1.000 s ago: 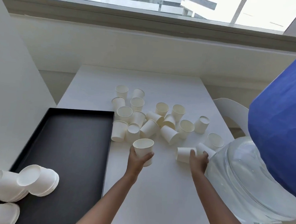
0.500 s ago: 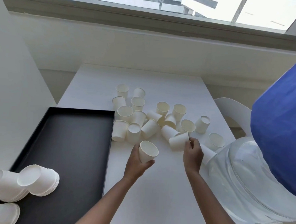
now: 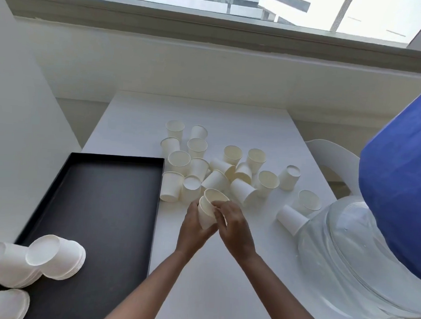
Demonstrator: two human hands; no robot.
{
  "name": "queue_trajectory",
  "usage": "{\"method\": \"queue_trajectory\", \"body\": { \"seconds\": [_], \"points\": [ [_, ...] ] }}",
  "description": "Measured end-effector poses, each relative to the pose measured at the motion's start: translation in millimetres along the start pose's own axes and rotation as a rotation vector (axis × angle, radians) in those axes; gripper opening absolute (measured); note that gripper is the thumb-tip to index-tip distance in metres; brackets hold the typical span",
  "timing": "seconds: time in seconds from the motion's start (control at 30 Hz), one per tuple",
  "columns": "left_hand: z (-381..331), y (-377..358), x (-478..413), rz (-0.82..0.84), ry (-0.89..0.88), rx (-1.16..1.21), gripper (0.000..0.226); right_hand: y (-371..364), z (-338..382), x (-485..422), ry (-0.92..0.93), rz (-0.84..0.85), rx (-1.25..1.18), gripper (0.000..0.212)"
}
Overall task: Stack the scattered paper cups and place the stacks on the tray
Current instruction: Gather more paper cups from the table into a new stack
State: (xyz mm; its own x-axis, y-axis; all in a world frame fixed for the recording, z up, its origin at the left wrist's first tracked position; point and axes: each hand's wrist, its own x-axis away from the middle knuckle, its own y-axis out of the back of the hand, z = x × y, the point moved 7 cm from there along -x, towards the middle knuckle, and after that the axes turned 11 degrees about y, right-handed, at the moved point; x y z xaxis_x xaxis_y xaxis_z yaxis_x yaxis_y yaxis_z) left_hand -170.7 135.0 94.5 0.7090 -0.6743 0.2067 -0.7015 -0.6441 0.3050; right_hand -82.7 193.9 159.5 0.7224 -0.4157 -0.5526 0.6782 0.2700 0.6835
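Several white paper cups [image 3: 218, 169] lie scattered on the white table [image 3: 222, 282], some upright, some tipped over. My left hand [image 3: 193, 228] grips a small stack of cups [image 3: 208, 208] tilted toward the right. My right hand [image 3: 234, 224] presses against the same stack from the right, its fingers on the rim. The black tray [image 3: 100, 202] lies to the left of my hands. Three finished cup stacks [image 3: 53, 257] lie on their sides at the tray's near left corner.
A large clear water bottle [image 3: 350, 259] with a blue cover [image 3: 403, 184] lies at the table's right edge; a tipped cup [image 3: 290, 218] rests against it. A white chair back [image 3: 331, 153] stands beyond. A white wall panel [image 3: 16, 129] borders the left side.
My right hand carried a cup from the right side of the table over to the cup in my left hand. Both hands now meet on one stack.
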Motion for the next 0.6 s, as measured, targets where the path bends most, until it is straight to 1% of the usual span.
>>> {"method": "queue_trajectory", "body": {
  "seconds": [0.13,0.2,0.27,0.3,0.33,0.43,0.5,0.6],
  "points": [
    [1.5,3.8,-0.8,-0.013,0.011,0.027,0.068,-4.2,-0.4,3.2,0.136,0.173,-0.011,0.023],
    [5.3,4.2,-2.3,-0.014,0.006,0.021,0.069,8.9,-17.5,0.9,0.110,0.145,0.038,0.026],
    [10.7,4.6,-3.9,-0.022,0.016,0.004,0.068,26.3,-45.5,-0.4,0.017,0.072,0.135,0.025],
    [12.7,4.6,-4.4,-0.024,0.023,-0.001,0.067,33.7,-63.4,0.3,-0.057,0.063,0.196,0.025],
    [14.6,4.6,-4.8,-0.024,0.029,-0.002,0.068,39.5,-83.0,1.9,-0.149,0.091,0.260,0.027],
    [19.3,3.6,-5.2,-0.018,0.040,0.004,0.068,50.3,-139.5,17.3,-0.431,0.322,0.482,0.035],
    [20.9,3.4,-4.7,-0.014,0.045,0.010,0.068,57.1,-160.8,28.3,-0.498,0.446,0.628,0.033],
    [21.1,3.9,-5.6,-0.013,0.049,0.019,0.066,63.2,-172.5,38.7,-0.534,0.533,0.742,0.029]
  ]
}}
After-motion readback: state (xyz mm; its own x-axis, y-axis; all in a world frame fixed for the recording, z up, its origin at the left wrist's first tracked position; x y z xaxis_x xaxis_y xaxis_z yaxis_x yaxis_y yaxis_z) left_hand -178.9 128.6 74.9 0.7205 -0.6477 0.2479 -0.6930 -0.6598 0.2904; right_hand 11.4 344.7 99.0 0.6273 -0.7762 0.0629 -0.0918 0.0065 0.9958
